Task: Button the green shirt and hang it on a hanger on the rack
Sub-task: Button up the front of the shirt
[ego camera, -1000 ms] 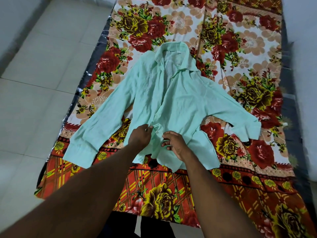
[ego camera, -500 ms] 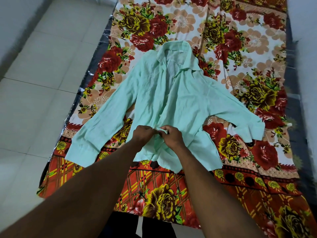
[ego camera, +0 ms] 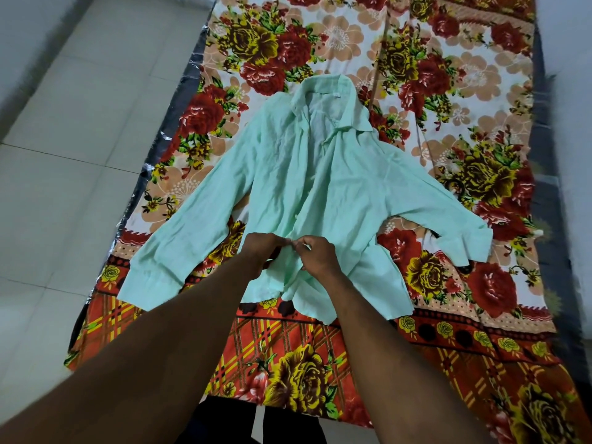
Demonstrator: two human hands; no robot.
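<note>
Floral sheet (ego camera: pixel 288 347) spread out, pale floor tiles (ego camera: pixel 80 155) along the left of the frame. Low in the centre, left hand (ego camera: pixel 261 251) and right hand (ego camera: pixel 320 261) fingertip to fingertip, each pinching the front edge of the green shirt (ego camera: pixel 336 193) (a little above its hem). Shirt flat on the sheet, face up, collar (ego camera: pixel 323 91) toward the top of the frame, sleeves (ego camera: pixel 179 245) splayed toward lower left and right edge.

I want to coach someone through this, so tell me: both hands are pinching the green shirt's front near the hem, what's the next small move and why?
Probably ease the hidden button through its hole right there: the left hand and right hand pinch the two front edges of the green shirt together low down, fingertips meeting, and the collar end lies open.
</note>
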